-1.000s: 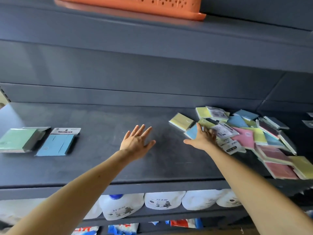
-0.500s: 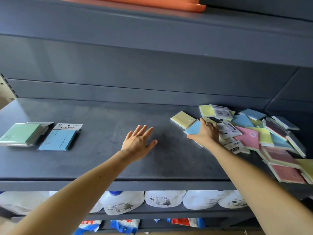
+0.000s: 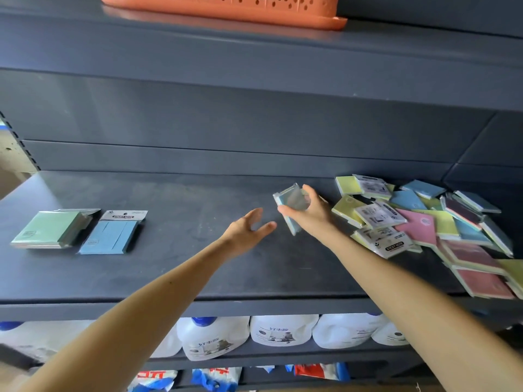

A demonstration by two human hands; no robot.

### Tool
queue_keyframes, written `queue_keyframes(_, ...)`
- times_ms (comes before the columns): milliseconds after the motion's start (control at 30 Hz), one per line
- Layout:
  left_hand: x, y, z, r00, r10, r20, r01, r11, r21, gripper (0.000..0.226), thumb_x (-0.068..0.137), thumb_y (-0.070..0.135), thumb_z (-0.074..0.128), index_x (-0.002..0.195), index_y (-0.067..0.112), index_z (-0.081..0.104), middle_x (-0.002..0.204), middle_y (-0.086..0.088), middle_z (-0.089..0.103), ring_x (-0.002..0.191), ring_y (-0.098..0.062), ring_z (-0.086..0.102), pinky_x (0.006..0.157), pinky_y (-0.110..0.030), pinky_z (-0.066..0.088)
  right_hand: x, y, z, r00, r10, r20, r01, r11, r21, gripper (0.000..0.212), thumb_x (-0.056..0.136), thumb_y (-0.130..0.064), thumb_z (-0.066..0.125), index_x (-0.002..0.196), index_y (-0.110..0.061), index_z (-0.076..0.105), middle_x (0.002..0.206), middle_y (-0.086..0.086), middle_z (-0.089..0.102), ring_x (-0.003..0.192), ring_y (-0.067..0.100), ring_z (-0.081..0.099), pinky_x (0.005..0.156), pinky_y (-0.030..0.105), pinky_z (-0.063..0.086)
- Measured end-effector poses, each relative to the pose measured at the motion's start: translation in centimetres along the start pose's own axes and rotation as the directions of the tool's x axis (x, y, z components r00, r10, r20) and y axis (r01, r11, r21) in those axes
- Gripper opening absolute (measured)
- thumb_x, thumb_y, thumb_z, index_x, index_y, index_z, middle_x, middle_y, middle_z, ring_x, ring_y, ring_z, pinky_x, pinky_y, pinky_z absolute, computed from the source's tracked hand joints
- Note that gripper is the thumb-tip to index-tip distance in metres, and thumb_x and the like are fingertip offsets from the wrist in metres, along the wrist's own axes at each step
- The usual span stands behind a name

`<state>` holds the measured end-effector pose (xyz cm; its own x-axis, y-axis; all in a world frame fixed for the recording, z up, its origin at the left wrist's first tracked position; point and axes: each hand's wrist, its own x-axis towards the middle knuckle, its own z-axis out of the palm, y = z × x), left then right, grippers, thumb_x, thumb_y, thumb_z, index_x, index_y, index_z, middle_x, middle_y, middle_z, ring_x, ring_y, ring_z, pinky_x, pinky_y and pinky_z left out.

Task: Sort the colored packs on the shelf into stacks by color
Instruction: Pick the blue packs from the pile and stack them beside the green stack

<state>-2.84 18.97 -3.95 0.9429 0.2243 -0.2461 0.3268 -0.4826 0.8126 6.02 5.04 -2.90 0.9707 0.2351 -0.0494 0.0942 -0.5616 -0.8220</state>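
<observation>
A jumble of yellow, pink and blue packs [image 3: 424, 222] covers the right part of the dark shelf [image 3: 184, 264]. My right hand [image 3: 312, 215] grips a blue pack [image 3: 291, 205] and holds it tilted above the shelf, just left of the jumble. My left hand [image 3: 247, 230] hovers open right beside it, fingers spread, holding nothing. At the far left lie a green pack stack [image 3: 48, 229] and a blue pack stack [image 3: 111, 234], side by side.
An orange perforated basket [image 3: 226, 9] sits on the shelf above. White jugs with blue caps [image 3: 283, 332] line the shelf below, with red and blue bags under them. The shelf's back wall stands close behind the packs.
My right hand has lifted the blue pack out of the jumble and carried it left towards my left hand. My left hand has tilted towards the pack.
</observation>
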Motion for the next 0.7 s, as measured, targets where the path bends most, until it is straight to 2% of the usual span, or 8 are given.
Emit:
queue_keyframes(100,-0.5,-0.3,0.0,0.993,-0.011,0.115,0.042,0.96,-0.277,0.049,0.084,0.047,0.059,0.127,0.028,0.049,0.132,0.007,0.055,0.124,-0.014,0.05,0.105,-0.031,0.039,-0.5,-1.3,1.3,0.98,0.156,0.12,-0.188,0.924,0.333,0.086,0.072,-0.047,0.072,0.144,-0.027,0.028,0.121,-0.008,0.051,0.119,0.017,0.05,0.105,0.034,0.043)
queue_keyframes(200,-1.1,-0.6,0.2,0.994,0.008,0.111,0.031,0.936,-0.351,0.023,0.086,0.04,0.059,0.106,0.029,0.057,0.11,0.004,0.059,0.109,-0.015,0.054,0.095,-0.031,0.042,-0.9,-2.1,2.5,0.966,0.168,0.195,-0.247,0.816,0.523,0.056,0.083,-0.034,0.066,0.13,-0.019,0.04,0.092,-0.012,0.05,0.104,0.02,0.056,0.1,0.037,0.049)
queue_keyframes(300,-1.1,-1.2,0.1,1.0,-0.012,-0.026,0.002,0.942,-0.337,0.017,0.086,0.038,0.059,0.099,0.028,0.059,0.092,0.003,0.058,0.086,-0.015,0.054,0.08,-0.029,0.045,-1.2,-2.4,3.4,0.96,0.169,0.224,-0.266,0.801,0.537,0.042,0.083,-0.034,0.066,0.113,-0.025,0.038,0.091,-0.011,0.048,0.102,0.021,0.057,0.101,0.034,0.049)
queue_keyframes(367,-1.2,-1.6,-0.4,0.99,-0.023,-0.137,-0.021,0.952,-0.306,0.011,0.086,0.037,0.059,0.093,0.029,0.06,0.074,0.007,0.054,0.063,-0.012,0.049,0.06,-0.022,0.042,-1.5,-2.8,3.9,0.955,0.156,0.254,-0.276,0.783,0.558,0.049,0.078,-0.042,0.069,0.111,-0.025,0.038,0.103,-0.008,0.051,0.106,0.02,0.058,0.098,0.034,0.051)
queue_keyframes(433,-1.2,-2.1,-1.0,0.976,-0.013,-0.217,-0.053,0.954,-0.296,0.006,0.086,0.035,0.059,0.084,0.029,0.062,0.064,0.011,0.051,0.054,-0.007,0.045,0.049,-0.019,0.036,-1.5,-3.0,4.3,0.944,0.157,0.291,-0.298,0.782,0.548,0.061,0.065,-0.053,0.071,0.111,-0.024,0.043,0.123,0.0,0.052,0.108,0.021,0.06,0.088,0.03,0.054)
queue_keyframes(533,-1.2,-2.5,-1.9,0.953,0.012,-0.303,-0.114,0.94,-0.321,0.012,0.084,0.027,0.063,0.072,0.024,0.063,0.058,0.011,0.052,0.047,-0.002,0.044,0.039,-0.008,0.031,-2.0,-3.4,4.5,0.908,0.217,0.358,-0.369,0.817,0.443,0.06,0.076,-0.059,0.06,0.123,-0.022,0.047,0.11,0.004,0.057,0.101,0.024,0.061,0.092,0.038,0.052)
queue_keyframes(600,-1.3,-2.8,-2.6,0.943,0.005,-0.334,-0.131,0.926,-0.355,0.009,0.081,0.027,0.066,0.079,0.018,0.067,0.06,0.009,0.054,0.053,-0.006,0.045,0.046,-0.011,0.036,-2.3,-3.4,4.6,0.881,0.267,0.39,-0.405,0.851,0.335,0.062,0.08,-0.064,0.05,0.128,-0.025,0.046,0.115,0.004,0.057,0.109,0.025,0.058,0.097,0.041,0.049)
queue_keyframes(700,-1.3,-3.4,-3.9,0.947,-0.031,-0.319,-0.132,0.869,-0.476,0.016,0.078,0.032,0.067,0.079,0.016,0.066,0.061,0.004,0.054,0.062,-0.014,0.048,0.065,-0.026,0.043,-2.7,-3.6,4.8,0.877,0.292,0.382,-0.405,0.878,0.257,0.064,0.081,-0.069,0.043,0.128,-0.025,0.045,0.132,0.0,0.048,0.119,0.026,0.05,0.095,0.039,0.045)
